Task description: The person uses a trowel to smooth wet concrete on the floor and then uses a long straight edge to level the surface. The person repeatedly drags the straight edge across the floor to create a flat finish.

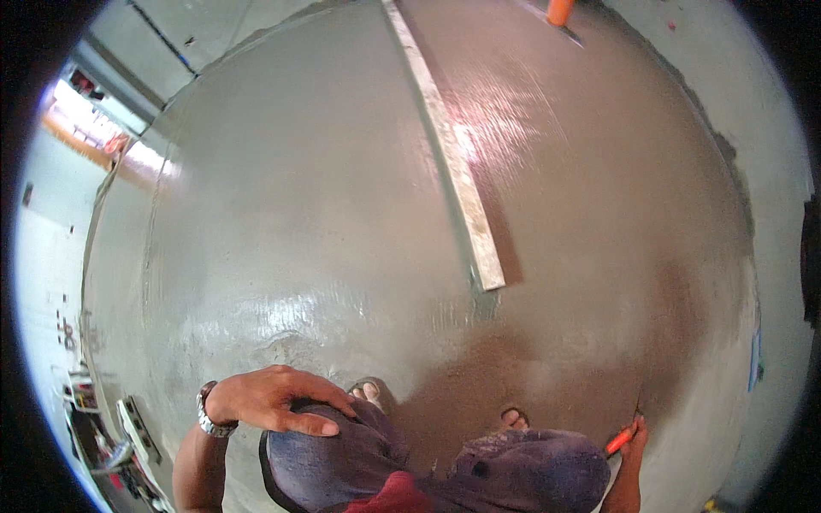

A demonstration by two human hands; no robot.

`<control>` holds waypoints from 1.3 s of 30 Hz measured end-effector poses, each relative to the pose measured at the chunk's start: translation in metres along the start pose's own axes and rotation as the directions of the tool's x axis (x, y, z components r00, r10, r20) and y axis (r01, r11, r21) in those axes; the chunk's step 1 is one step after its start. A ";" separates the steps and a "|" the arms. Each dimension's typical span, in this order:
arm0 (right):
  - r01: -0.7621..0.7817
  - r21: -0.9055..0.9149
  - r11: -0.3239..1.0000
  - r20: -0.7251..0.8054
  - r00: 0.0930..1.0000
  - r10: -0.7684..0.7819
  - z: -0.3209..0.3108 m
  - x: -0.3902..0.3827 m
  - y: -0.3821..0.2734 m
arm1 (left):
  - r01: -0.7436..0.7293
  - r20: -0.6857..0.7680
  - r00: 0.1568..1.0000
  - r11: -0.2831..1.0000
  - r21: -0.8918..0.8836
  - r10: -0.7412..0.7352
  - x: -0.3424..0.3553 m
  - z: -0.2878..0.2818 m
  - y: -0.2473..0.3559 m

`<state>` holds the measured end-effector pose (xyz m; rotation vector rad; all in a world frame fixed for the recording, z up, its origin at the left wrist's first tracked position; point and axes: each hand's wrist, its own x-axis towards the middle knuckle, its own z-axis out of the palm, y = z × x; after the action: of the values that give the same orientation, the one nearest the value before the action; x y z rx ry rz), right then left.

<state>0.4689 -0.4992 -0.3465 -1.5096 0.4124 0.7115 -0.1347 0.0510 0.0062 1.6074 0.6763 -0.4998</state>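
My left hand [278, 400] lies on my left knee, fingers stretched out and thumb apart, holding nothing. A metal watch is on that wrist. Low on the right, beside my right knee, my right hand [634, 434] is closed round an orange-handled tool [617, 442]. A thin dark part sticks up past the fingers; the tool's working end is too small to make out. Smooth, wet grey cement [299, 188] spreads over the floor before me. On it lies a long pale straightedge [462, 184], its near end just ahead of my feet.
At the far edge stands an orange cylindrical thing [560, 12] beside a thin dark strip. Walls border the floor left and right. A level-like bar [139, 429] and assorted gear [107, 453] sit at the lower left. A blue strip [755, 359] lies by the right wall.
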 end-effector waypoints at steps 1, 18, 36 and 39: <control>-0.065 -0.013 0.998 0.065 0.996 0.065 -0.009 0.005 0.005 | -0.001 0.002 1.000 1.000 -0.016 0.001 -0.004 -0.001 0.002; -0.143 -0.989 -0.030 -0.138 0.982 -0.133 0.095 0.000 -0.092 | 0.175 -0.621 0.783 0.969 0.174 -0.030 0.024 0.012 -0.127; 0.935 -0.311 0.169 0.943 0.282 0.175 0.550 -0.295 -0.017 | -0.447 -0.682 0.652 0.895 0.009 0.332 0.125 0.050 -0.085; 0.927 -0.353 0.128 0.876 0.280 0.392 0.607 -0.358 0.055 | -0.284 -0.769 0.638 0.940 -0.189 0.038 0.102 0.065 -0.104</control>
<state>0.0604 0.0328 -0.1239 -1.8169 -1.8214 1.3667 -0.1265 0.0085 -0.1469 1.5352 1.1539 0.4625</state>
